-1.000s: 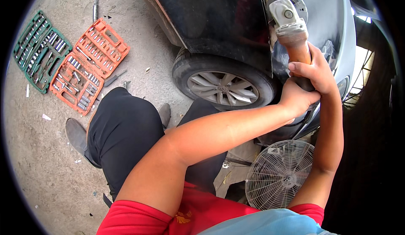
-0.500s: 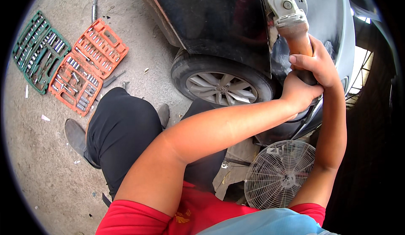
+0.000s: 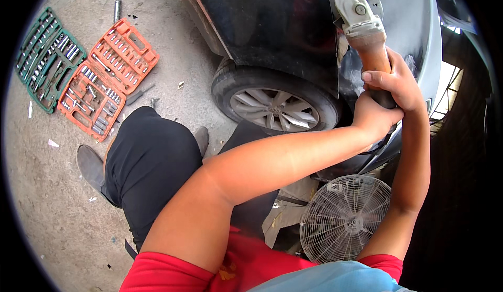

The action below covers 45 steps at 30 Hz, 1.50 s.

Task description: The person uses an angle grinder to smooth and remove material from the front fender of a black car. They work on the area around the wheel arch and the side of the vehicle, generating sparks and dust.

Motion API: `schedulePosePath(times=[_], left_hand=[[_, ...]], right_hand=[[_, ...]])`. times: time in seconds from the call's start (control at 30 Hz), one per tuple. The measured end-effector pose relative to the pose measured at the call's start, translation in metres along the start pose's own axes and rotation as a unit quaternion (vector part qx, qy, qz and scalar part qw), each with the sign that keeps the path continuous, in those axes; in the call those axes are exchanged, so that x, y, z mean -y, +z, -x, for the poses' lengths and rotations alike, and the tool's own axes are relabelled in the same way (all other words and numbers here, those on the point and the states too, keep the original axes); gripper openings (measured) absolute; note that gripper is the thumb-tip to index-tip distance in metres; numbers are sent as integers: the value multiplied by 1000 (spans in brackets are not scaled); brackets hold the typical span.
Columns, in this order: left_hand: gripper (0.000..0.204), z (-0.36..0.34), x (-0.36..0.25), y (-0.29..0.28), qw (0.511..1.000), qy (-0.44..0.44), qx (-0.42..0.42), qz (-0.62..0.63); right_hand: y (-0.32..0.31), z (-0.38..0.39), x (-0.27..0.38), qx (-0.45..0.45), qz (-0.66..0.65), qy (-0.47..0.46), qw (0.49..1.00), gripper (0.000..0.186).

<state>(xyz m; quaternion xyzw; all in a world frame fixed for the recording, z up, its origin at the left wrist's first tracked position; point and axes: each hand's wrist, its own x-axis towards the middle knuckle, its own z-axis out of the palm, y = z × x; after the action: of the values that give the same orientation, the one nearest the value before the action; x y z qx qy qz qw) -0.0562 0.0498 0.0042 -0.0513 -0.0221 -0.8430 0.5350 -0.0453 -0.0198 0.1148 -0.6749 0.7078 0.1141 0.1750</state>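
An angle grinder (image 3: 373,56), with an orange-brown body and pale metal head, is held in both hands at the upper right. My left hand (image 3: 371,116) wraps round its dark rear end. Just above and overlapping it, my right hand (image 3: 402,85) closes round the body, its thumb across the near side. The grinder's disc (image 3: 335,6), partly hidden by the head, is at the seam between a car's black panel (image 3: 267,19) and its grey panel (image 3: 408,25). Whether the disc touches the panel I cannot tell.
A car wheel (image 3: 275,108) stands below the black panel. Near my right forearm is a round wire-cage fan (image 3: 346,218). On the ground at left lie an orange socket set case (image 3: 124,64), a green one (image 3: 39,56) and a hammer (image 3: 118,1).
The grinder and both hands have shifted slightly down and right in the picture, and the car has shifted slightly too. Both hands keep their hold.
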Motion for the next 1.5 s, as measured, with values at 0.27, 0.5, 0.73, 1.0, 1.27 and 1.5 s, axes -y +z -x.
schedulePosePath(times=[0.27,0.5,0.73,1.0,1.27,1.5], left_hand=[[48,8,14,-3,1000,-11,25,11],[52,13,31,-6,999,-38,27,-1],[55,16,54,-4,999,-33,30,-7],[53,28,73,-2,997,-70,22,-13],[54,30,67,3,998,-52,31,-10],[49,17,52,7,1000,-2,30,9]], right_hand=[[7,13,-12,-11,-11,12,1000,63],[11,25,-28,-7,-11,21,1000,61],[13,36,-45,-8,-16,18,1000,61],[18,53,-65,-12,-25,17,999,55],[13,57,-57,-17,-35,30,999,55],[7,43,-43,-21,-29,-1,999,57]])
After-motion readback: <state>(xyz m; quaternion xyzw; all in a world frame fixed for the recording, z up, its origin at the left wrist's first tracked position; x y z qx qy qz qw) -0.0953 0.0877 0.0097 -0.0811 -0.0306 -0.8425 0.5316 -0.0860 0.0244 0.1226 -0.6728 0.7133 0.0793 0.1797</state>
